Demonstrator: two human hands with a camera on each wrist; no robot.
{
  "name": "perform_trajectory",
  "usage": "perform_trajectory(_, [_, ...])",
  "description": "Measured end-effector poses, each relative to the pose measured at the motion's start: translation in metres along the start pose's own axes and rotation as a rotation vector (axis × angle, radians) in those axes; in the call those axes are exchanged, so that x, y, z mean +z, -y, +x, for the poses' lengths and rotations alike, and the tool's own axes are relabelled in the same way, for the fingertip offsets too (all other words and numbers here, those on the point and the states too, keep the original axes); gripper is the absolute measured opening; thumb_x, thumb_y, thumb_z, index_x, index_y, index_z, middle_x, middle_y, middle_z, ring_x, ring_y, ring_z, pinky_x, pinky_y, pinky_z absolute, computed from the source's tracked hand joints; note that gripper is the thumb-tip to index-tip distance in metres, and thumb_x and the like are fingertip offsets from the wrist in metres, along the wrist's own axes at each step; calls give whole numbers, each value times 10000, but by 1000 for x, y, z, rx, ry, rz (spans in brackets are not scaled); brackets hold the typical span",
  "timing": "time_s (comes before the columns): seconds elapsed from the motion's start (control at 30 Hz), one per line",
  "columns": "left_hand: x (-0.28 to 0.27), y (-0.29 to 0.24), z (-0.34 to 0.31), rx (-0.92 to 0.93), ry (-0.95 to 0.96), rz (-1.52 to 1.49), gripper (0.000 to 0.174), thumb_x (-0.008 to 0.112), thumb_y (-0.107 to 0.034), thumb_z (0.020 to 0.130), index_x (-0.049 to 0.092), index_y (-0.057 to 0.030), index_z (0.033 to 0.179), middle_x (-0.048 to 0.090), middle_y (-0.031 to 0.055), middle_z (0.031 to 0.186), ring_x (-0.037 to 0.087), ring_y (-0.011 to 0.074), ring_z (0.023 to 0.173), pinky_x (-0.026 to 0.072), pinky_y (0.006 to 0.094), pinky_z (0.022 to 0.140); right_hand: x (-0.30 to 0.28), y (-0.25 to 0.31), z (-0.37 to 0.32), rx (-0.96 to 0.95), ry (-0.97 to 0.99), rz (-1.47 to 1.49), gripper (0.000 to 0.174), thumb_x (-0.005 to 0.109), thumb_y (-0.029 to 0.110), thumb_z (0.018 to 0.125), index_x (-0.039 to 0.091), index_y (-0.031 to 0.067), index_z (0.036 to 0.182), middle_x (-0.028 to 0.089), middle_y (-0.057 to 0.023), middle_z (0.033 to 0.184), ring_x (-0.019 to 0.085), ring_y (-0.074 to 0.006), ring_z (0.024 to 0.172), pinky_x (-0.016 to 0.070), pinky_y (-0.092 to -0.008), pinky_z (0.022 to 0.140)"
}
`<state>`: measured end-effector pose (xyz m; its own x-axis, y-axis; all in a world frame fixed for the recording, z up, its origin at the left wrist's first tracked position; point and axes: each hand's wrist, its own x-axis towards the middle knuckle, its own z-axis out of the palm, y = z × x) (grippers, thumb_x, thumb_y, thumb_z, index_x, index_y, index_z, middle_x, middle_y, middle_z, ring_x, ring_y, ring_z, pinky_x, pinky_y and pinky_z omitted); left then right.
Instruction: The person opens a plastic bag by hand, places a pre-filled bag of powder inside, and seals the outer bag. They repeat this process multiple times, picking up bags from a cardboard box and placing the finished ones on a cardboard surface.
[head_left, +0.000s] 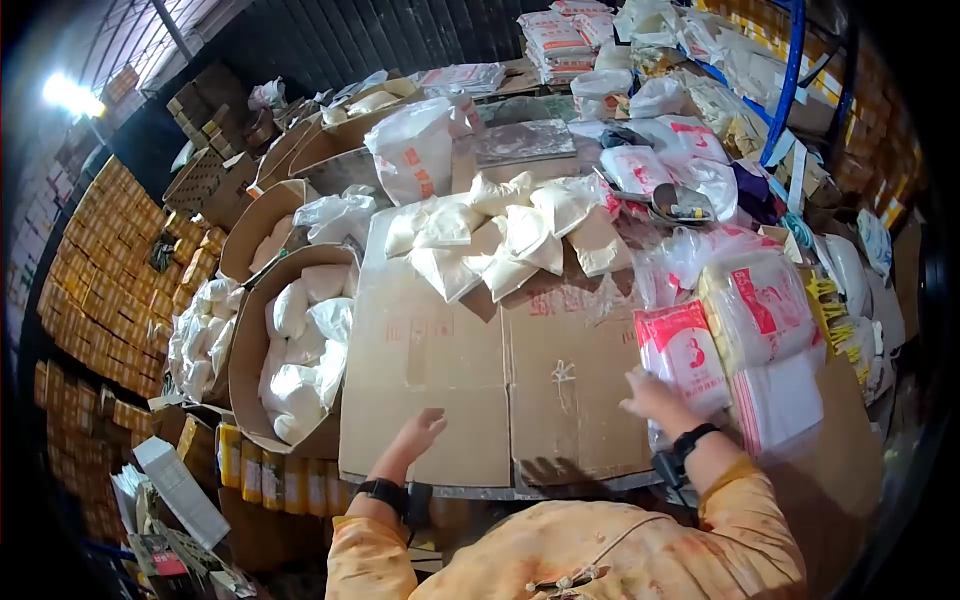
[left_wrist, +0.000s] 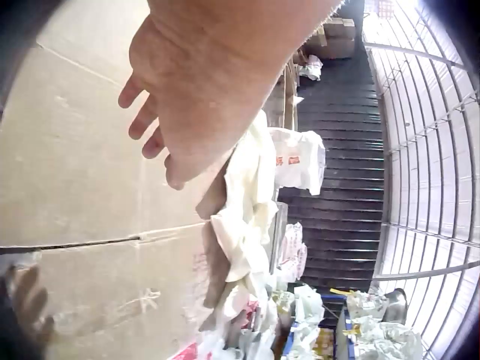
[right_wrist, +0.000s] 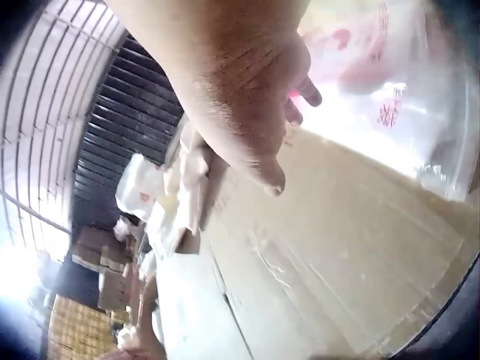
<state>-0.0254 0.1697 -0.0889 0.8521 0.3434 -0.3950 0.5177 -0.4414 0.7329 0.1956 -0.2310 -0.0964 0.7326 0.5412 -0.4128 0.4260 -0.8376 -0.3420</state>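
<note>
In the head view my left hand (head_left: 418, 434) is over the front left of the cardboard-covered table (head_left: 440, 375), fingers loosely extended, holding nothing. My right hand (head_left: 655, 396) is at the left edge of a red and white plastic package (head_left: 690, 360); whether it touches the package cannot be told. Cream-coloured filled bags (head_left: 530, 235) lie in a heap at the far side of the cardboard. The left wrist view has the left hand (left_wrist: 199, 97) above bare cardboard, fingers apart. In the right wrist view the right hand (right_wrist: 251, 105) has its thumb pointing over the cardboard, other fingers partly hidden.
Left of the table stands a round-sided carton (head_left: 240, 370) holding white bags (head_left: 300, 345). Clear-wrapped packages (head_left: 760, 310) are stacked at the right. A white plastic bag (head_left: 410, 155) stands behind the heap. Blue shelving (head_left: 788, 80) rises at the back right.
</note>
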Motion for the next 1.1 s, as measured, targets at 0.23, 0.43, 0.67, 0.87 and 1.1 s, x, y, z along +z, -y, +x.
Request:
perform_trajectory(0.23, [-22,-31,111,-295,-4,-887,385,512,-338,881,451,-65,1144,562,94,1032,565,237,925,452,358,782,71,62,45,352,317,-254,1131,753,467,589,88,-5,1373,-3,-209,1437,55,-438,1302,335,-513,959])
perform_trajectory(0.43, [-14,4,240,-371,156,-1326,345,533,-414,854,443,-103,976,577,84,858,586,278,802,466,409,708,114,55,59,450,205,-444,1131,790,321,581,60,-9,1377,-3,-221,1436,73,-445,1300,391,-473,921])
perform_trajectory(0.67, [2,0,324,-284,43,-1207,296,467,-308,902,481,-34,792,498,71,687,520,196,618,453,309,539,85,66,60,418,266,-440,1124,794,313,559,94,-40,1363,41,-260,1416,93,-466,1290,410,-432,914])
perform_trajectory(0.87, [2,18,292,-71,64,-980,269,436,-245,907,449,-50,722,497,56,624,484,155,551,449,292,556,75,73,63,423,316,-471,1275,808,481,473,59,-42,1363,43,-268,1411,83,-472,1288,403,-433,928])
perform_trajectory(1.1, [31,68,126,-214,306,-333,376,462,-287,889,591,3,689,588,106,608,588,226,614,462,333,646,69,72,59,416,312,-399,1264,809,482,472,74,-28,1365,26,-246,1421,78,-455,1296,392,-443,938])
